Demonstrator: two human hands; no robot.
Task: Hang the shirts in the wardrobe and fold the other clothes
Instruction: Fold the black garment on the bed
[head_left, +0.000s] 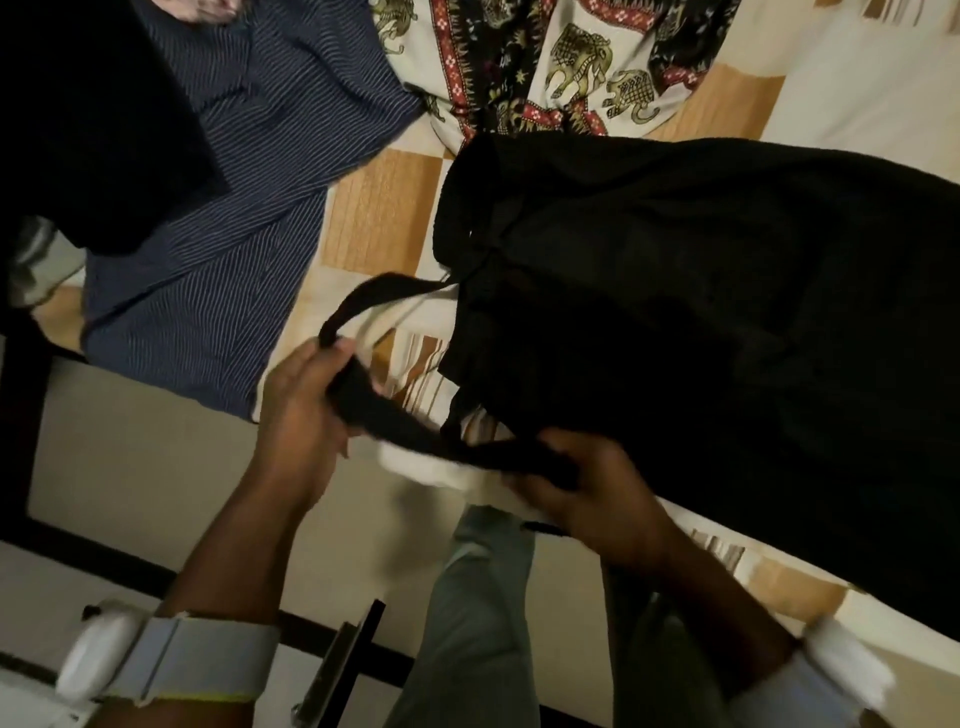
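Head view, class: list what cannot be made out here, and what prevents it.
- Black garment: its type; too dark, cut off by the right edge.
- Striped navy garment: partly covered by a dark cloth.
- Right hand: fingertips buried in the black fabric.
- Wardrobe: outside the frame.

A bed (382, 218) with an orange-and-cream checked sheet stands on a pale floor (130, 467) in dim, warm light.

Probably a bedroom: bed (374, 208), clothes
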